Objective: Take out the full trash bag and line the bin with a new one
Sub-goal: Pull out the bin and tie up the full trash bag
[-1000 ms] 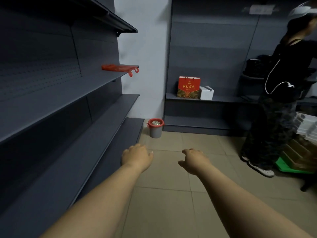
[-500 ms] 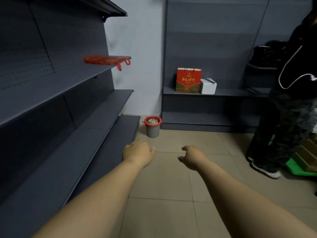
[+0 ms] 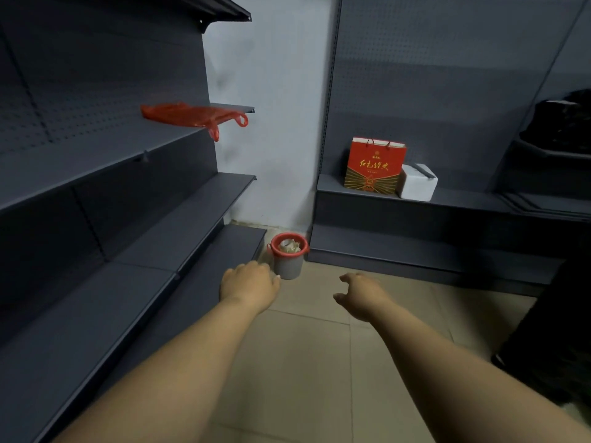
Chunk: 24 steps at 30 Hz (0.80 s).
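- Beige floor tiles (image 3: 297, 362) run toward a pale wall (image 3: 271, 123) in the corner, with dark grey shelving (image 3: 96, 219) along my left and more grey shelving (image 3: 447, 199) straight ahead.
- Standing on the floor in that corner, between the two shelf units, is a small grey bin (image 3: 288, 265) with a red bag (image 3: 289, 242) folded over its rim; pale crumpled rubbish fills it to the top.
- A loose red plastic bag (image 3: 192, 116) lies flat on an upper left shelf, its handles drooping over the edge.
- My left hand (image 3: 249, 286) reaches forward, knuckles up, fingers curled loosely downward and holding nothing; from this angle it overlaps the bin's lower left side, though I cannot tell whether it touches.
- My right hand (image 3: 363, 294) is stretched out near the bin, to its right, fingers half curled and spread, empty.
- On the far shelf a red paper gift bag (image 3: 374, 166) stands upright, with a white box (image 3: 417, 182) just beside it.
- At the right edge a dark figure (image 3: 550, 330) stands, mostly cut off.
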Each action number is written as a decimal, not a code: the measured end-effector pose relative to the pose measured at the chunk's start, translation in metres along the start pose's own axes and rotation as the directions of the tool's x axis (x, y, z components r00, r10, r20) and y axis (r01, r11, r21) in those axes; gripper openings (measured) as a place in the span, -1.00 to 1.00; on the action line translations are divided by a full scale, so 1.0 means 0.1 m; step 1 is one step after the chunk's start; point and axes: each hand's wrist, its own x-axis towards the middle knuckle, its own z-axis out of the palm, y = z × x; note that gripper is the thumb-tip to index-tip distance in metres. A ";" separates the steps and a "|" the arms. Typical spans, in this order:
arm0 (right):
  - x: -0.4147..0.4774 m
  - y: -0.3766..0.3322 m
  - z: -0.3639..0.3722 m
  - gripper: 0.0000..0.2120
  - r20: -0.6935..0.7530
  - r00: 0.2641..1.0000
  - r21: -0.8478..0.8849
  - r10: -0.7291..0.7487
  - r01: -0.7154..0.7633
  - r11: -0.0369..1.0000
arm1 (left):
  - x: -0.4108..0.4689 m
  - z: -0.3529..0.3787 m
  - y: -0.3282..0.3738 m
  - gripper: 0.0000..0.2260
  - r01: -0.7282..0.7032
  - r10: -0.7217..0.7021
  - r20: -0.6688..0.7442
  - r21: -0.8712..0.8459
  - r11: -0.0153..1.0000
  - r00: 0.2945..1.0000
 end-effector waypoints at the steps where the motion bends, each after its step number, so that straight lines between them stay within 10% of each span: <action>1: 0.12 0.01 -0.02 -0.47 0.008 1.000 -0.003 -0.005 0.005 1.000 | 0.11 0.02 0.02 -0.65 0.005 -0.005 0.004 0.001 1.000 1.000; 24: 3.87 -0.52 -0.55 -0.58 -0.036 0.999 0.029 0.021 -0.020 0.999 | 4.02 0.56 -0.31 -0.64 0.001 -0.001 -0.006 -0.004 1.000 1.000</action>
